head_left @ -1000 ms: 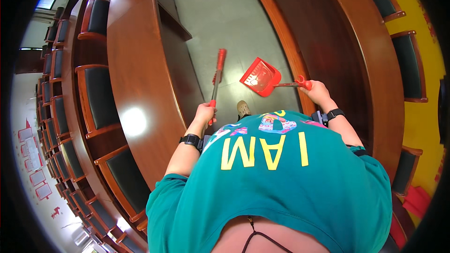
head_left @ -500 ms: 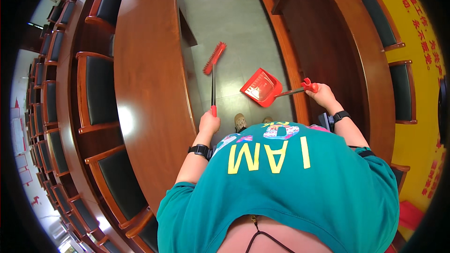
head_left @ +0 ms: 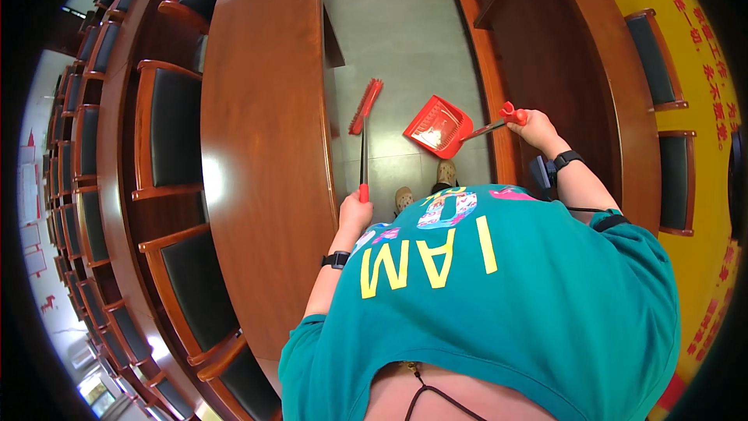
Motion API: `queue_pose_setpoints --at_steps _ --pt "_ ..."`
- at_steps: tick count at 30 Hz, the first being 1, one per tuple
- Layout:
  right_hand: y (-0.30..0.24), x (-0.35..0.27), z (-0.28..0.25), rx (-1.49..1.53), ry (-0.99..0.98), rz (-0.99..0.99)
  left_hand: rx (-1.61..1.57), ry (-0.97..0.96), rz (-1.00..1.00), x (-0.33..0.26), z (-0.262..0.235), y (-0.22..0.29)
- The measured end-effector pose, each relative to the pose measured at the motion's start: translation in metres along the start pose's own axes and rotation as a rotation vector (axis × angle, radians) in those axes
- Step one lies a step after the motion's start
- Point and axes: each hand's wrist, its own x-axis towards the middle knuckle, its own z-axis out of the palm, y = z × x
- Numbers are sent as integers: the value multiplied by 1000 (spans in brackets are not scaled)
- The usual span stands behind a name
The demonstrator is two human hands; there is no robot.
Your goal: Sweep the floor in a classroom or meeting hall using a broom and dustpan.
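My left hand (head_left: 355,213) is closed round the red grip of a long-handled broom (head_left: 365,107). Its dark shaft reaches forward to a red bristled head over the grey floor, near the left desk. In my right hand (head_left: 538,131) is the red grip end of a dustpan (head_left: 441,126) with a short metal-looking shaft. The red pan lies ahead of my feet, its wide toothed side facing left toward the broom head, with a gap between them. Whether the pan touches the floor I cannot tell.
A long polished wooden desk (head_left: 265,109) runs along my left, with black-backed chairs (head_left: 175,129) beyond it. On my right stands another wooden desk (head_left: 600,54) with a raised orange-brown edge along the aisle floor (head_left: 389,15). A yellow wall (head_left: 693,179) lies farther right.
I have stepped forward along the aisle, and one shoe now shows farther ahead. The broom head has turned more upright and sits nearer the dustpan. Both hands keep their hold.
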Motion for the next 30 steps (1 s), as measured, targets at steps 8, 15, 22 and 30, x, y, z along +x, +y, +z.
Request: queue_pose_setpoints --at_steps 8,15,22,30 --pt "1 42 -5 -74 -98 -19 5 43 -119 7 -8 30" --pt "24 72 -7 -14 -179 13 58 -88 -203 31 3 60" --pt "50 88 -25 -5 -155 -13 -33 -242 -240 53 16 104" --pt "74 125 -49 -1 -182 -2 -591 -293 -424 49 -22 193"
